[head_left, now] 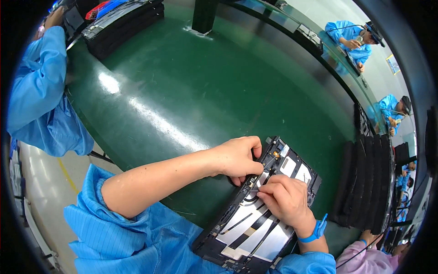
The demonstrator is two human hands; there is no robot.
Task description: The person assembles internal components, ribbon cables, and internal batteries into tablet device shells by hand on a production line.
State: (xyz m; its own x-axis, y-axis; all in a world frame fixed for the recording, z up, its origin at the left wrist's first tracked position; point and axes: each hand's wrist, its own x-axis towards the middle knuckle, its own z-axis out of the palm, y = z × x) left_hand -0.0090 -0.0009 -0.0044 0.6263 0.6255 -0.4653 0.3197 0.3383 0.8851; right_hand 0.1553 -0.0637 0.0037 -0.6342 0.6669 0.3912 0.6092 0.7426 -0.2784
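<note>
On your left, a co-worker in a shiny blue smock (pixel 39 91) sits or stands beside the glossy green tabletop (pixel 219 77). Next comes a stack of flat, dark panels (pixel 123 29) at the far left of that table. Your left hand (pixel 239 157) comes in from a pushed-up blue sleeve (pixel 107 219), its fingers bent at the upper left edge of a flat, black-framed rectangular device with silver metal plates (pixel 255 230); you can't tell from here whether they grip it. The device lies aslant near you, its lower end close to your smock. Your right hand (pixel 287 198) is over its upper half, thumb and forefinger drawn close together (whether they pinch some tiny part is too small to tell). A blue wristband (pixel 315 232) circles that wrist. Farther right stands a row of upright black slabs (pixel 362 182), with a pink sleeve (pixel 367 260) below.
</note>
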